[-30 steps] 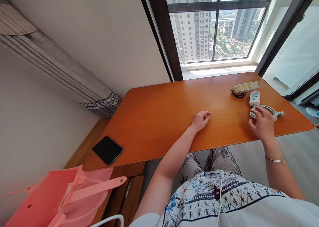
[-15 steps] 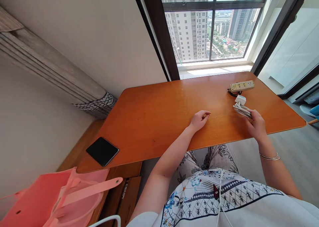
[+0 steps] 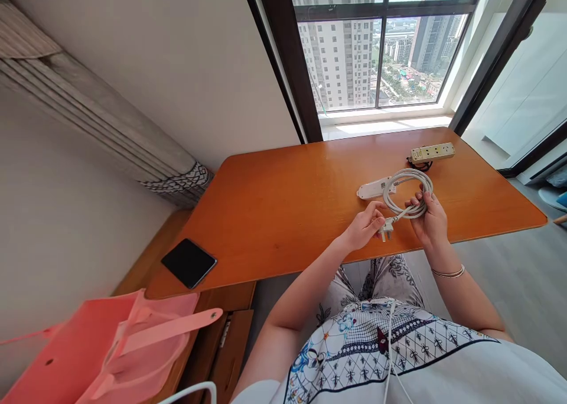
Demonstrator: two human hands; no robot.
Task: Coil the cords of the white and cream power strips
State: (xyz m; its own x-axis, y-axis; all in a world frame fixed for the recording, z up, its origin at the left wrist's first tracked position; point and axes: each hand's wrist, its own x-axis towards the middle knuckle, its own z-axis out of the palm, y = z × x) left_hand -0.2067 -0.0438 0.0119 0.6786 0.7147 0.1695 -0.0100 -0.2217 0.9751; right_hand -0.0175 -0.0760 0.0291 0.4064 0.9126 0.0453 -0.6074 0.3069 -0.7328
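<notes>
Over our orange-brown wooden desk (image 3: 266, 215), we hold a round coil of white cable (image 3: 410, 173).
Behind it lies a white plastic power strip (image 3: 373, 189). Our right hand (image 3: 432, 220) closes lightly on the coil, best kept snug so loops stay together; our left hand (image 3: 364, 228) half-curls at the white three-pin plug (image 3: 387, 228), its grip hard to make out.

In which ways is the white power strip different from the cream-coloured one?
The white power strip has a pale cable, coiled in the right hand; the cream power strip has a black cord bunched beside it. The cream strip shows its sockets; the white strip shows none clearly. The white strip is nearer the camera than the cream strip. Both are long and narrow.
</notes>
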